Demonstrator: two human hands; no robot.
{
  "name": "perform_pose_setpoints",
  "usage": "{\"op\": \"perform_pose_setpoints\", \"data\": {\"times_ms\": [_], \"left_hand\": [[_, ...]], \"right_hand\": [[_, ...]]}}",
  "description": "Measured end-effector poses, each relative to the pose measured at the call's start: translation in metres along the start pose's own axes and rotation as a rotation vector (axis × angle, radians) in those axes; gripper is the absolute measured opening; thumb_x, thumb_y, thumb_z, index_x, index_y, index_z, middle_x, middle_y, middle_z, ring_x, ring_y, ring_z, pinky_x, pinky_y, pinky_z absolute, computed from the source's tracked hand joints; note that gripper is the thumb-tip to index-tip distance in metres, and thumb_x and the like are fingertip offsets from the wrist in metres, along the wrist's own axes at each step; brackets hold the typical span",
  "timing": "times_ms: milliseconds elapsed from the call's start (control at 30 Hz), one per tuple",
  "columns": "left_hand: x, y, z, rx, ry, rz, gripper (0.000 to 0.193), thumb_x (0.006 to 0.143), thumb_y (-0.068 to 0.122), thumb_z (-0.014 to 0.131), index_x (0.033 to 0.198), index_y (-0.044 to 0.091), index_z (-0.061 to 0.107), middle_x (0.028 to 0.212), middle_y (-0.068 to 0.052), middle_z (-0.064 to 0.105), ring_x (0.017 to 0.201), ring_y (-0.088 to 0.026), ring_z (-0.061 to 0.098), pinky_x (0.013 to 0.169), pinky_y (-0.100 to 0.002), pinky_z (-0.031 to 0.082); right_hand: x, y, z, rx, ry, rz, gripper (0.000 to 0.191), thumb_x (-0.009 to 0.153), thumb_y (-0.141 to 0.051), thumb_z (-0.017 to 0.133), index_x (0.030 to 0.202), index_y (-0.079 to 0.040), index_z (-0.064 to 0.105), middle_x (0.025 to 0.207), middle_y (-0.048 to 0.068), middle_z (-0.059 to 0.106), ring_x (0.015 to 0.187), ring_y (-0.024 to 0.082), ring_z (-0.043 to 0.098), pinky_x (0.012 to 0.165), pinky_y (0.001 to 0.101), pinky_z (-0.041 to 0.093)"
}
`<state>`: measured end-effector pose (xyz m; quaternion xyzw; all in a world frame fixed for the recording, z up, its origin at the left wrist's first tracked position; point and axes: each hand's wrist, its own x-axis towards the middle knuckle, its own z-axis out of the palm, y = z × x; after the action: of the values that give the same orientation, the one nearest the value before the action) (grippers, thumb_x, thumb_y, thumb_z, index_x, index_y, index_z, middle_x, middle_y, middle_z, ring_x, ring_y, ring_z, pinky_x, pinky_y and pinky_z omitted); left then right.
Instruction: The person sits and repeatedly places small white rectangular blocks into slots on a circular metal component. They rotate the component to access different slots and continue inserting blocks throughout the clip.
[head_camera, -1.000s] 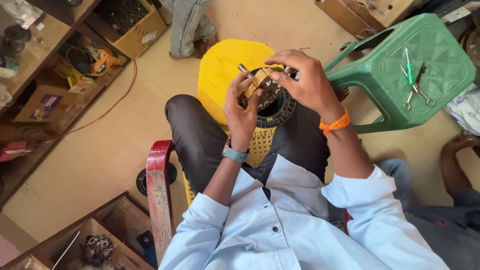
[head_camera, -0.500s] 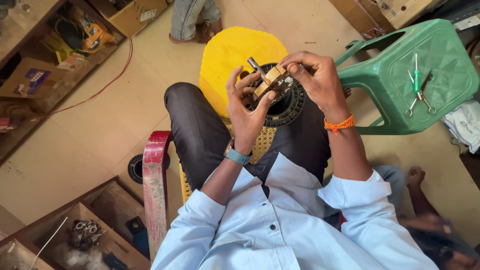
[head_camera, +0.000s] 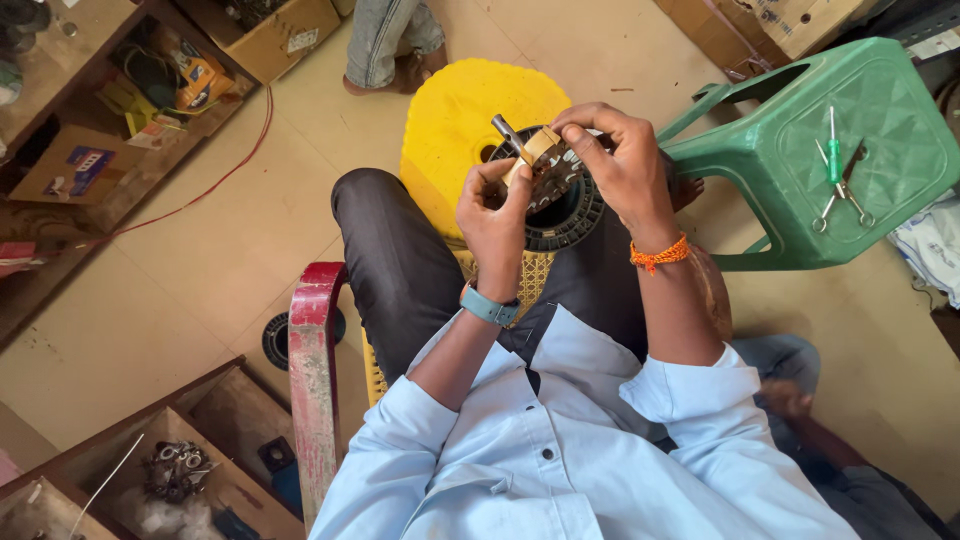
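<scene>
Both hands hold one small part above the lap, at 12 o'clock from the person's chest. The left hand (head_camera: 497, 205) grips the tan block with a short metal shaft (head_camera: 528, 150) — the right hand (head_camera: 612, 160) pinches its far side, over the round black ribbed motor ring (head_camera: 570, 215). It looks like a fitting step; next likely needs careful lining up.

Small repair workshop: wooden shelves (head_camera: 70, 130) crammed with parts boxes, scissors (head_camera: 838, 195) on green stool (head_camera: 850, 150) (tools within reach), bare floor.
</scene>
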<state>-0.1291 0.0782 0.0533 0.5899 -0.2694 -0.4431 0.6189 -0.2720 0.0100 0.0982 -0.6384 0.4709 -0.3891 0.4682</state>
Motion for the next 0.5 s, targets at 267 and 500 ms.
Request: {"op": "perform_pose_setpoints", "data": {"times_ms": [267, 500], "left_hand": [[0.004, 0.001, -0.017, -0.143, -0.191, 0.141, 0.049, 0.091, 0.007, 0.076, 0.133, 0.007, 0.051, 0.107, -0.003, 0.066, 0.088, -0.009, 0.061, 0.076, -0.024, 0.051], [0.005, -0.007, -0.031, 0.338, -0.155, 0.542, 0.039, 0.091, -0.001, 0.079, 0.127, 0.01, 0.071, 0.112, -0.009, 0.072, 0.102, -0.02, 0.07, 0.088, -0.032, 0.057]], "right_hand": [[0.001, 0.0, 0.001, -0.07, 0.009, -0.028, 0.017, 0.105, -0.014, 0.064, 0.108, 0.0, 0.074, 0.103, 0.005, 0.075, 0.094, 0.01, 0.068, 0.081, 0.0255, 0.053], [-0.005, -0.003, -0.007, -0.038, -0.02, -0.081, 0.02, 0.106, -0.017, 0.065, 0.113, 0.0, 0.072, 0.116, 0.006, 0.074, 0.104, 0.01, 0.068, 0.089, 0.0262, 0.055]]}}
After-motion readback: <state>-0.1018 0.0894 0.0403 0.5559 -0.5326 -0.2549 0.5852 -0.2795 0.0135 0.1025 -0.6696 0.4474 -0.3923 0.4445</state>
